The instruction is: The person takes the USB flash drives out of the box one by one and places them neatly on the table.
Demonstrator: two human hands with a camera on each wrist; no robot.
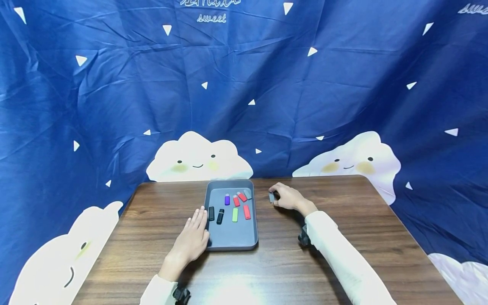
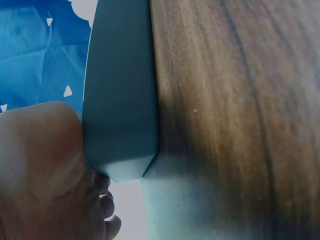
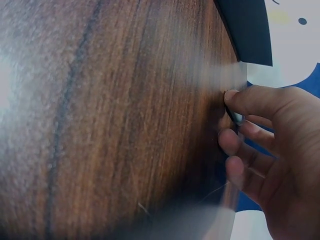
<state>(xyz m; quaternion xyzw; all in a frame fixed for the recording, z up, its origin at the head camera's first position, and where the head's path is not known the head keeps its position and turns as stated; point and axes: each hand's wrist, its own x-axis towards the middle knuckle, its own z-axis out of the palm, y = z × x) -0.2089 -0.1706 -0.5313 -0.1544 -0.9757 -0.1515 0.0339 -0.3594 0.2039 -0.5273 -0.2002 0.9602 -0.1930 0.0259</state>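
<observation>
Small grey piece (image 1: 271, 197) mostly hidden by curled fingers (image 3: 240, 102)

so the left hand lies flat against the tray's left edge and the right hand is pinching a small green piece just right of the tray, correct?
Not quite: the small piece pinched by the right hand is grey, not green, as the head view shows. The one green piece lies in the tray. The left hand does lie flat against the tray's left edge.

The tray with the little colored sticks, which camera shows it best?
The head view: the whole gray tray shows, with the colored sticks in it and the left hand flat against its side. The left wrist view shows only an outer wall; the right wrist view shows one dark corner.
</observation>
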